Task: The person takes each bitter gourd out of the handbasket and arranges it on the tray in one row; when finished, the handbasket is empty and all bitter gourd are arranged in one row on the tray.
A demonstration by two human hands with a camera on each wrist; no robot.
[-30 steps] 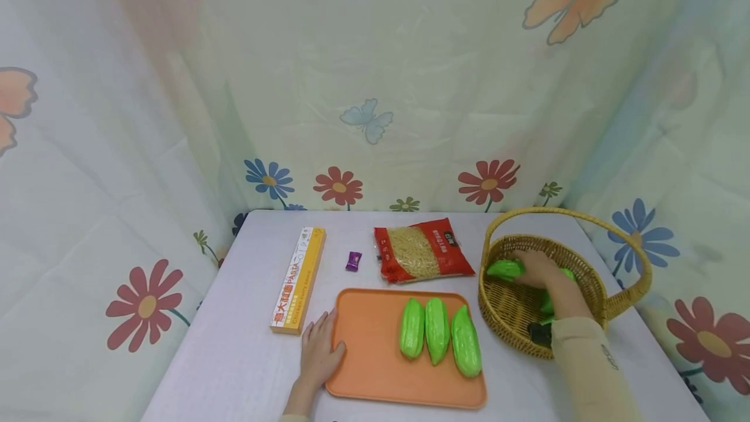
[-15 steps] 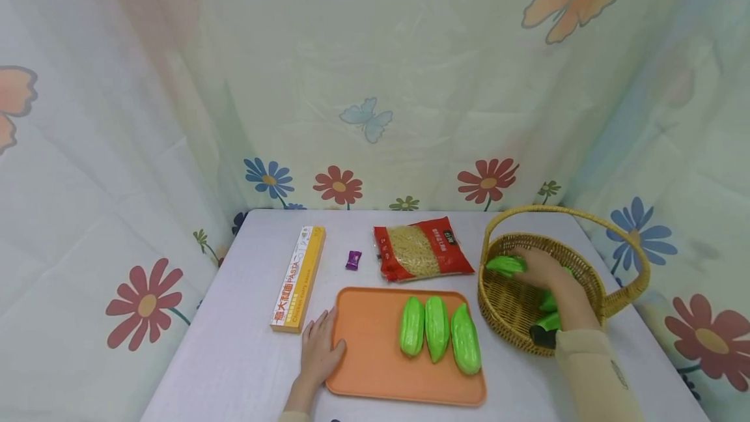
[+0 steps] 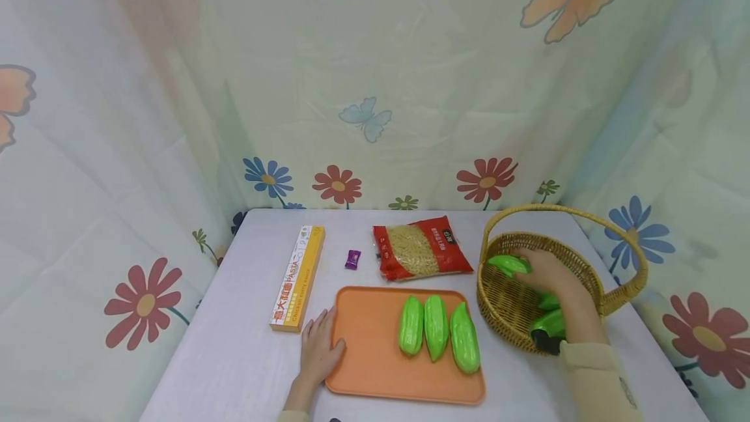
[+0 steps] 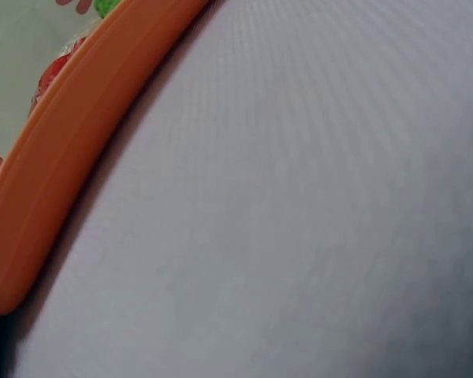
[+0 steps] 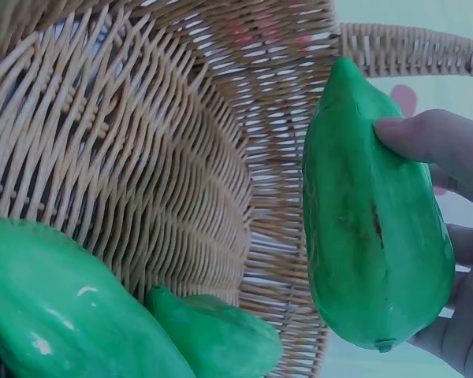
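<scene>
My right hand (image 3: 545, 270) is inside the wicker basket (image 3: 502, 301) and holds a green papaya (image 3: 508, 265) by one side. In the right wrist view the thumb presses on this papaya (image 5: 370, 228), with fingers behind it, near the basket wall. Two more papayas (image 5: 71, 307) lie lower in the basket. Three green papayas (image 3: 436, 329) sit side by side on the right half of an orange tray (image 3: 366, 350). My left hand (image 3: 319, 351) rests on the tray's left edge, fingers extended. The left wrist view shows mostly the tray's rim (image 4: 87, 126) and tabletop.
A yellow and white pasta box (image 3: 298, 279) lies left of the tray. Behind the tray are a small purple wrapped candy (image 3: 352, 260) and a red bag of pasta (image 3: 418, 249). The basket's tall handle (image 3: 629, 285) arches over it. A patterned curtain (image 3: 422, 116) hangs behind the table.
My right hand shifts slightly within the basket, and the papaya it holds turns a little. More of the papayas near the basket's front right shows. My left hand stays on the tray.
</scene>
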